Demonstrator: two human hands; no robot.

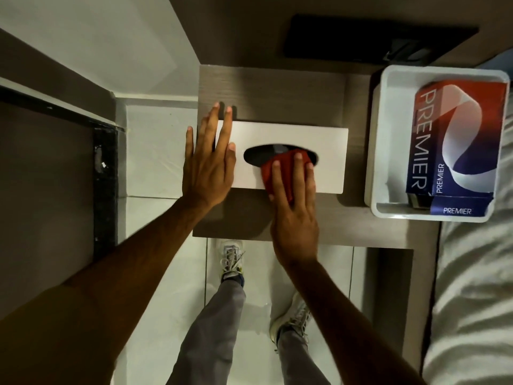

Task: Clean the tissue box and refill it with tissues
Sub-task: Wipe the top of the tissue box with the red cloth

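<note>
A white tissue box (327, 151) with a dark oval slot lies flat on the small wooden bedside table (277, 90). My left hand (208, 165) rests flat, fingers spread, on the box's left end. My right hand (294, 195) presses a red cloth (280, 169) flat onto the box's top, at the near edge and over the right part of the slot. A red, white and blue Premier tissue pack (458, 140) stands in a white tray (380, 140) at the right of the table.
A black flat object (361, 37) lies on the ledge behind the table. White bedding (472, 287) fills the right side. White floor tiles and my own shoes and grey trousers show below the table's front edge. A dark doorway frame runs along the left.
</note>
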